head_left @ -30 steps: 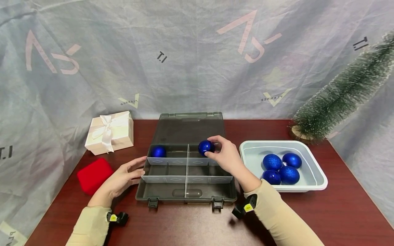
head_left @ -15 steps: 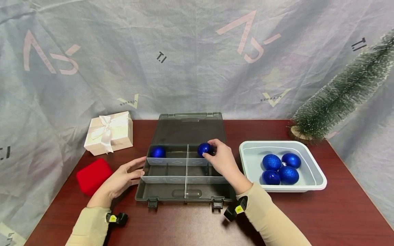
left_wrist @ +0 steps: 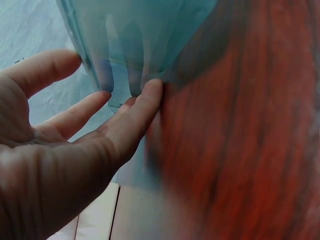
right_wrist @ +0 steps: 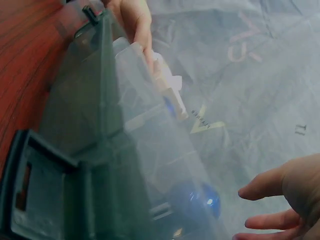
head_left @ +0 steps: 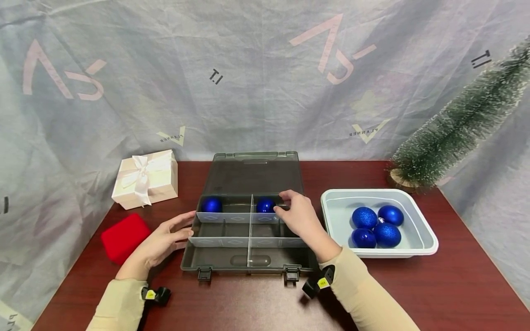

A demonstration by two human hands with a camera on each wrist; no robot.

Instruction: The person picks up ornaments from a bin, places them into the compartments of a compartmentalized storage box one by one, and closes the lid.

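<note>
Shiny blue ball sits mid-frame in a smoky plastic case, right hand loose beside it, clear plastic strip kinda blocking its front; left hand relaxed against case, white plastic tub right.

The head view looks forward and down from above, with the divided case at lower centre. The left wrist view sits close to the left hand, seemingly facing the case's side at upper centre. The right wrist view, also near, looks across the case, sharing the left hand, top left of its frame, with the head view
</note>
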